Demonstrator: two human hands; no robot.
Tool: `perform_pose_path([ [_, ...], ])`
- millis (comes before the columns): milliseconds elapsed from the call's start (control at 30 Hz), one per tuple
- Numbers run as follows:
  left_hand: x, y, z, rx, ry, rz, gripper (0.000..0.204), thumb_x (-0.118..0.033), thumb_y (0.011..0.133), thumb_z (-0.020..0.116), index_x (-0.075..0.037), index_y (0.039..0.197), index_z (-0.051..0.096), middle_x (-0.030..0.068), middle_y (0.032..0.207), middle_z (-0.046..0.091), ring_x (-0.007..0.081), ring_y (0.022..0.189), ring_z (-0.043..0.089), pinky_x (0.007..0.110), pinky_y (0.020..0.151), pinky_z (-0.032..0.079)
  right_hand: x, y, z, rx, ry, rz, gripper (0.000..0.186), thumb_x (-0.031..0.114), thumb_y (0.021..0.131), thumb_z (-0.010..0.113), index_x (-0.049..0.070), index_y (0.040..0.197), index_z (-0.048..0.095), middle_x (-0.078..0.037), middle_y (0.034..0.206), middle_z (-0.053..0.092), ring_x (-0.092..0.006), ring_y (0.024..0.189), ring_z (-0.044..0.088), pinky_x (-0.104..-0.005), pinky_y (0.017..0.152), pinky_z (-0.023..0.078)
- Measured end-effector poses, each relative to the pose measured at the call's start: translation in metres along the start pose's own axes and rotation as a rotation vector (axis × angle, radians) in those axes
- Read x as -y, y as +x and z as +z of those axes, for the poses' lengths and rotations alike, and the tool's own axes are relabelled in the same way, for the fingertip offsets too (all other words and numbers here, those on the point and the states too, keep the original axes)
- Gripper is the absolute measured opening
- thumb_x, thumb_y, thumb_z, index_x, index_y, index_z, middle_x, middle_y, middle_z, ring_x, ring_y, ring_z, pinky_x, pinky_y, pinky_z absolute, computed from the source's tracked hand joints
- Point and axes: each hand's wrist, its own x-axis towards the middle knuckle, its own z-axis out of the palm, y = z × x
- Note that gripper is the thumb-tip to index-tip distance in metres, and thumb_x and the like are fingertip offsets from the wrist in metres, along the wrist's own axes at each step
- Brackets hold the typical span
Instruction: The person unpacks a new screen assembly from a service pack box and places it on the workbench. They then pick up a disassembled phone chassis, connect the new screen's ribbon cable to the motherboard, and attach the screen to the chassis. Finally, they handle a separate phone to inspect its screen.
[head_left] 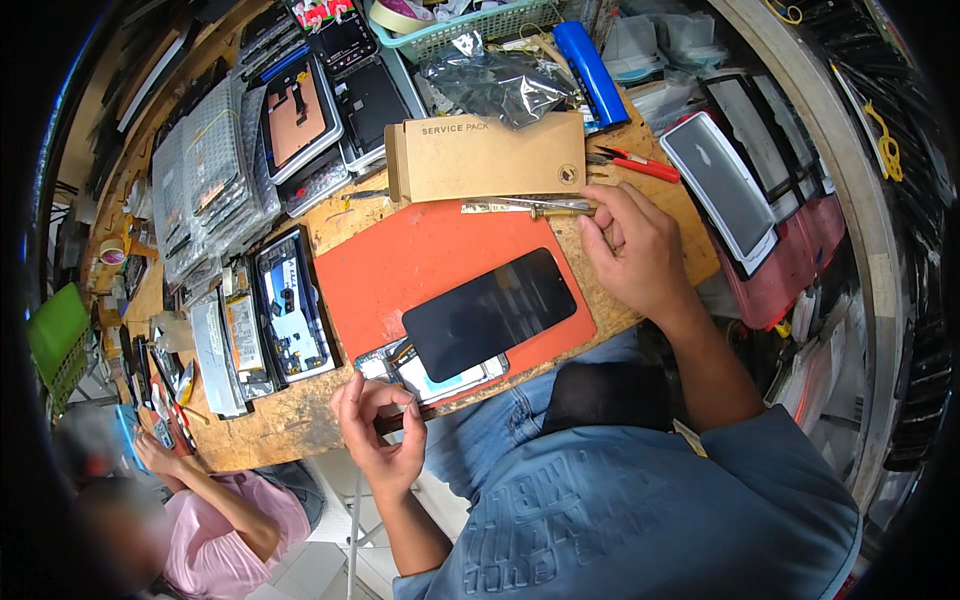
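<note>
A black phone screen lies over an opened phone body on an orange mat. My left hand is at the mat's front left, beside the opened phone, fingers loosely bent and apart; whether the fingertips touch its edge is unclear. My right hand is right of the mat, fingers curled at the handle end of a gold-handled screwdriver, which lies among thin tools below a cardboard box.
Phone housings, bubble-wrapped parts, red-handled pliers, a blue roll and a plastic basket crowd the bench. Framed panels stand right. A co-worker in pink works at the lower left.
</note>
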Motion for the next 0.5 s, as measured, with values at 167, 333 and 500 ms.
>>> perform_pose_path([
  [167,0.0009,-0.0016,0.0025,-0.027,0.009,-0.006,0.078,0.005,0.085,0.072,0.002,0.158,0.042,0.0054,0.09,0.071,0.0222,0.112,0.053,0.042,0.111,0.036,-0.0012,-0.0008,0.0001,0.007,0.044,0.018,0.03,0.005,0.088,0.078,0.003,0.117,0.07,-0.009,0.084,0.067,-0.0275,0.07,0.069,-0.0395,0.063,0.054],
  [333,-0.0006,0.0012,-0.0018,0.0,0.068,0.017,0.079,0.007,0.085,0.07,0.002,0.159,0.041,0.0071,0.094,0.069,0.0209,0.106,0.057,0.037,0.101,0.045,-0.0016,-0.0004,0.0006,0.018,0.058,0.042,0.03,0.006,0.089,0.077,0.004,0.118,0.07,-0.009,0.084,0.067,-0.028,0.07,0.07,-0.0406,0.063,0.054],
  [500,-0.0076,0.0055,0.0022,-0.003,0.019,0.033,0.079,0.009,0.088,0.066,0.003,0.161,0.038,0.0099,0.105,0.064,0.0172,0.092,0.065,0.03,0.085,0.054,-0.0072,-0.0005,0.007,-0.062,0.065,-0.032,0.031,0.002,0.089,0.079,0.003,0.119,0.071,-0.005,0.081,0.065,-0.0137,0.056,0.054,-0.0313,0.054,0.045],
])
